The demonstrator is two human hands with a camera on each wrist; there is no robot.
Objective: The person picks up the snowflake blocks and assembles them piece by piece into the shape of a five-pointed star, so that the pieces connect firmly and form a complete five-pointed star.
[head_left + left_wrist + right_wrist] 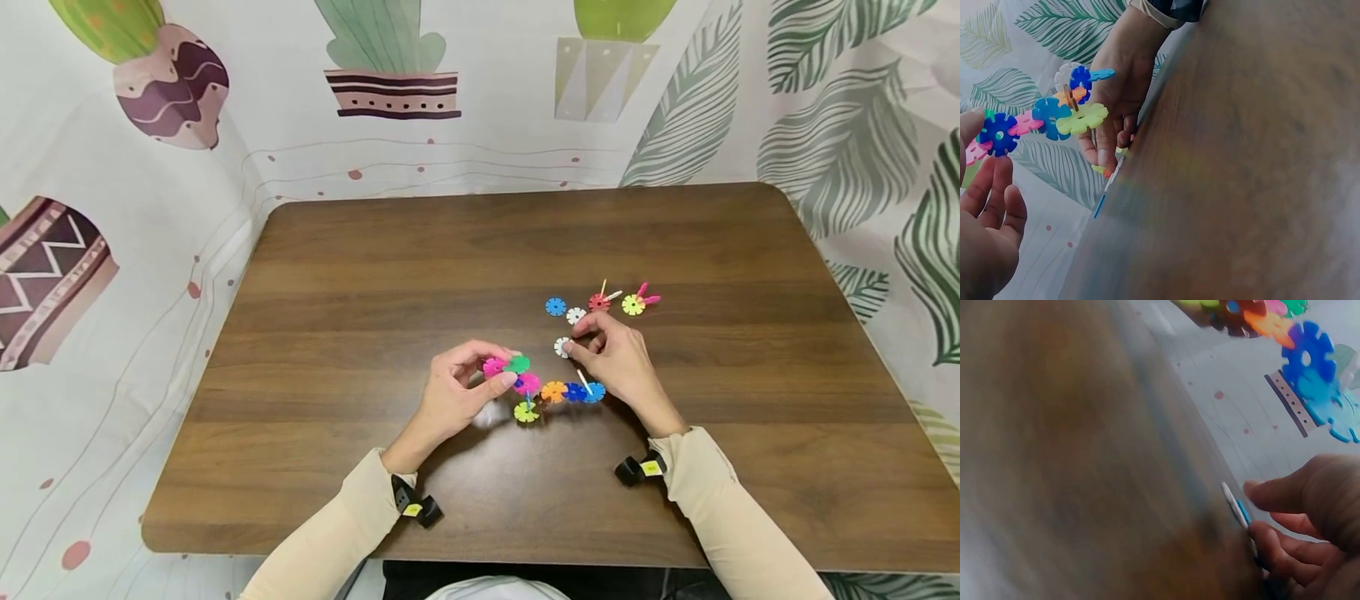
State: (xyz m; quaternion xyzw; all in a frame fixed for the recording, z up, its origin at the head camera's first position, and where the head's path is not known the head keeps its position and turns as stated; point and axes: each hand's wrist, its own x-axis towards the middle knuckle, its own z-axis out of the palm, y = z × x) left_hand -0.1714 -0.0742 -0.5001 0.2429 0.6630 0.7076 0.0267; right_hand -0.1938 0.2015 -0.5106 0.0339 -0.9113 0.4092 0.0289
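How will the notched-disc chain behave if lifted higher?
The notched-disc chain is probably light, since the left hand pinches one end; seemingly stiff, jutting out without obvious sag; perhaps apt to separate where slotted together.

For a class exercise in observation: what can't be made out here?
Head view: right side of the nearer white, round plastic disc, behind the thumb of the right grip.
Left wrist view: rest of the left grip, cut off by the left edge.
Right wrist view: top of the green, notched plastic disc, cut off by the top edge.
Right wrist view: grain of the brown, wood-patterned tabletop, blurred.
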